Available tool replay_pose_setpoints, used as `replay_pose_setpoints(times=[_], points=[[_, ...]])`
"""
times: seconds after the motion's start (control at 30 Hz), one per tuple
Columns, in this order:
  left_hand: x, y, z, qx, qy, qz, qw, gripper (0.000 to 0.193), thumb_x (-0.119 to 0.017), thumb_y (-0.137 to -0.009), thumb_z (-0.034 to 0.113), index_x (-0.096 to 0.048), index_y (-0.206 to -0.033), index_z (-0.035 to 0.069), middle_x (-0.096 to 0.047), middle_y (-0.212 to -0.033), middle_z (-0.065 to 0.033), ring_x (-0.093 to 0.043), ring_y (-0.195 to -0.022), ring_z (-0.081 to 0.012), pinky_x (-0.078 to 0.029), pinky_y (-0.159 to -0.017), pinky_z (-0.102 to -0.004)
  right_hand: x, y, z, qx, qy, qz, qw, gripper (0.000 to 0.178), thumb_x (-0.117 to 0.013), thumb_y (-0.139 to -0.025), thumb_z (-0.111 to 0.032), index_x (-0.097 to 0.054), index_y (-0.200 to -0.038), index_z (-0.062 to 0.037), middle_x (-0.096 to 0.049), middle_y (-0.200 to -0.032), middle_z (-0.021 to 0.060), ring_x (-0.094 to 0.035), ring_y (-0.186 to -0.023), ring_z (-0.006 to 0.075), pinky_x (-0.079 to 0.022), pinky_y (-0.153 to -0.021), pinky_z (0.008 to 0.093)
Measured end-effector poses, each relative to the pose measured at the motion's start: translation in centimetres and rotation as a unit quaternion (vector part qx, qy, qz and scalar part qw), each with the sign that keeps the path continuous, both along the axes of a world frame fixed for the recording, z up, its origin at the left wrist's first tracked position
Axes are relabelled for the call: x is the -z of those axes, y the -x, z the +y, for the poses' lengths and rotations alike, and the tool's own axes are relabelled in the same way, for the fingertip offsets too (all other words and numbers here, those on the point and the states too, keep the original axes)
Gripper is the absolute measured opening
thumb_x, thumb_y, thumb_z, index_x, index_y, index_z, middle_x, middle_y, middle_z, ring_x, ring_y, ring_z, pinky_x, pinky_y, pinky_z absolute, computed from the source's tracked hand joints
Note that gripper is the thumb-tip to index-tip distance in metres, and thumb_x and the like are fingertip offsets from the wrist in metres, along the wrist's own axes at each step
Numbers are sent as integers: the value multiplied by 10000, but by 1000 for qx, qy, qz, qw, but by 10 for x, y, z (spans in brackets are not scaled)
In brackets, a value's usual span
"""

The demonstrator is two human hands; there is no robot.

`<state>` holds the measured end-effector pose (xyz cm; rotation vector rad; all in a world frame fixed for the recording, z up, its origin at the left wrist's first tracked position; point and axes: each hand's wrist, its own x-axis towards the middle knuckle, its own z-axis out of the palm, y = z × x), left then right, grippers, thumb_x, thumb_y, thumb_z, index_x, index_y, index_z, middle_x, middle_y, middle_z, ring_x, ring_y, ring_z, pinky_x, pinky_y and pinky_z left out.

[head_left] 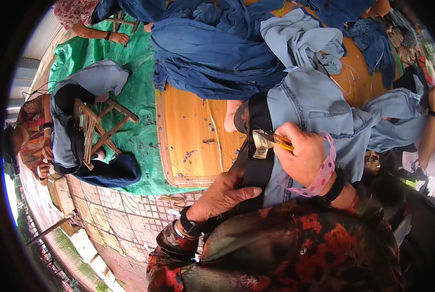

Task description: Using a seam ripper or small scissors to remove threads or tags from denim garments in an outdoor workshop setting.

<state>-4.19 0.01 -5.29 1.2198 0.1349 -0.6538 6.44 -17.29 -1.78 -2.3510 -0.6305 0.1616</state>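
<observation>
In our right hand (pixel 302 153) we grip a pair of small snips (pixel 284 142) with a yellow handle, their dark tips pointing left at the cream label (pixel 262 145) on the waistband. Our left hand (pixel 222 197) grasps the near end of that black waistband (pixel 257 174), thumb on top, the other fingers mostly hidden. We have the light-blue denim garment (pixel 322 95) draped before us, its waist on the left and its body spreading far and to the right. The cloth looks soft, faded and loosely creased; a darker stitched seam runs along it, and the broad waistband stands out smooth and matte. The label bears dark print.

Just left of the garment, we see the wooden bench (pixel 183 131), honey-coloured and scattered with dark scraps. On its far part we find a heap of darker blue denim (pixel 212 58), with a pale blue piece (pixel 300 39) at its right. Farther left, on a green sheet (pixel 142 168), stands a wooden stool (pixel 98 127), and beyond it a co-worker (pixel 30 114) bends over more denim.
</observation>
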Motion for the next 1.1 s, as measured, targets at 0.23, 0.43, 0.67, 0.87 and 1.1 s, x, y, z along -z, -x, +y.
replay_pose_setpoints(times=[0.23,0.43,0.67,0.87,1.1], points=[[-17,-61,-3,-149,102,127,975,273,-633,-831,225,-574,-1011,28,-576,-838,13,-503,-743,-64,-401,-662,-210,-7,0,0,20,-79,81,993,104,-604,-762,-80,-518,-792,-31,-578,-639,126,-593,-597,307,-442,-510,354],[-2,-61,-13,-195,155,75,966,198,-624,-803,30,-612,-999,9,-642,-912,-28,-576,-813,-93,-456,-732,-224,-6,-1,-7,56,-92,151,983,116,-599,-785,-84,-504,-773,-19,-553,-619,129,-583,-573,296,-428,-501,338],[-2,-60,-13,-225,172,46,958,207,-623,-804,31,-605,-1009,9,-641,-922,-39,-578,-821,-95,-462,-749,-229,-7,4,-7,18,-101,93,990,214,-633,-803,-203,-497,-870,-52,-576,-646,94,-598,-565,251,-438,-498,325],[-1,-60,-12,-225,161,37,960,208,-630,-805,42,-603,-1010,10,-639,-918,-34,-572,-812,-86,-461,-745,-226,-7,8,-9,2,-50,-11,999,230,-631,-808,-228,-502,-919,-74,-553,-596,64,-572,-499,231,-428,-455,318],[0,-60,-14,-229,151,35,961,226,-633,-806,51,-601,-1027,14,-636,-921,-24,-564,-808,-74,-453,-738,-214,-9,6,-10,-12,-9,-32,999,220,-636,-809,-150,-510,-948,-34,-617,-702,89,-611,-564,185,-458,-506,277]])
